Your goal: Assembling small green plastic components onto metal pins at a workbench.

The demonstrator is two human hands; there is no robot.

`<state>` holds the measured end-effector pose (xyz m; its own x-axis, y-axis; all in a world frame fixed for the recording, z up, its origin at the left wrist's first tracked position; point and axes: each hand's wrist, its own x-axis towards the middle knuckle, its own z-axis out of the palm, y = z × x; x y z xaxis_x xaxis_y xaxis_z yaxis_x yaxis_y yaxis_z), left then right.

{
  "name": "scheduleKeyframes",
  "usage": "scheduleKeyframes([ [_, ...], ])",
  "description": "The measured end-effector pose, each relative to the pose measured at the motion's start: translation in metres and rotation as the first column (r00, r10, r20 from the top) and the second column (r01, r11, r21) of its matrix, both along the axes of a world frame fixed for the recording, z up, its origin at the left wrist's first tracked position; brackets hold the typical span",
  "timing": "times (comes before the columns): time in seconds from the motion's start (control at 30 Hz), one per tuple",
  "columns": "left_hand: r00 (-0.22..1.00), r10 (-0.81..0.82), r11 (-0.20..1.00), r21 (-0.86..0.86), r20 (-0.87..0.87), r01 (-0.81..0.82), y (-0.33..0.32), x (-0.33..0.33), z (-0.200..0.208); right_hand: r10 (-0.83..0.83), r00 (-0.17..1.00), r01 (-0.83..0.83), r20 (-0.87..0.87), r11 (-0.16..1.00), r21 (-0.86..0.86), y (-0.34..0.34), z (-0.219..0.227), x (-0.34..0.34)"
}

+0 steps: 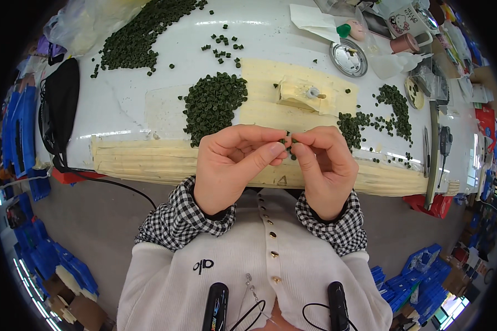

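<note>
Near the table's front edge, my left hand (pixel 226 165) pinches a small dark green piece (pixel 283 141) between thumb and index finger. My right hand (pixel 330 170) meets it tip to tip, its thumb and index finger closed on another dark green piece (pixel 294 140). Fingertips cover most of both pieces, so their exact shape and whether they touch is hard to tell. Just beyond my left hand lies a dense heap of small dark green ring-like parts (pixel 214 102). Past my right hand, similar small green parts (pixel 350 128) are scattered.
Ahead of my hands stands a tape-covered block (pixel 298 95) with a pale peg. A larger green heap (pixel 130 47) lies at far left, beside a black cloth-like item (pixel 61 105). Toward far right are a round metal lid (pixel 348 57), a mug (pixel 411 21) and a thread spool (pixel 404 43).
</note>
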<state>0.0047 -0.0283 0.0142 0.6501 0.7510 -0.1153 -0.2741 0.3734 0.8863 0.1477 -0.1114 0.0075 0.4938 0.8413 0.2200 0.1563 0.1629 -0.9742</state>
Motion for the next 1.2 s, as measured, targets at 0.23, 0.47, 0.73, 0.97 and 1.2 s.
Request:
scheduleKeyframes([
  [0.23,0.999,-0.017,0.992,0.126,-0.039,0.022,0.000,-0.001,0.000,-0.012,0.998,0.009,0.056,0.999,0.048,0.000,0.002,-0.001],
  [0.47,1.000,-0.002,0.992,0.124,0.021,-0.001,-0.002,-0.001,-0.002,-0.040,0.991,0.033,0.128,0.998,0.062,0.001,0.004,-0.003],
  [0.73,0.998,0.057,0.964,0.262,-0.037,-0.045,-0.001,-0.001,-0.004,-0.046,0.979,0.033,0.199,0.997,0.069,-0.002,0.004,-0.004],
  [0.97,0.994,0.071,0.928,0.370,-0.087,-0.034,0.004,-0.001,0.000,0.009,0.958,-0.027,0.286,0.998,0.060,-0.007,0.006,-0.004],
  [1.2,0.998,0.010,0.983,0.184,-0.058,0.001,0.009,-0.002,0.000,0.080,0.961,-0.096,0.264,0.994,0.049,-0.008,0.007,0.000],
])
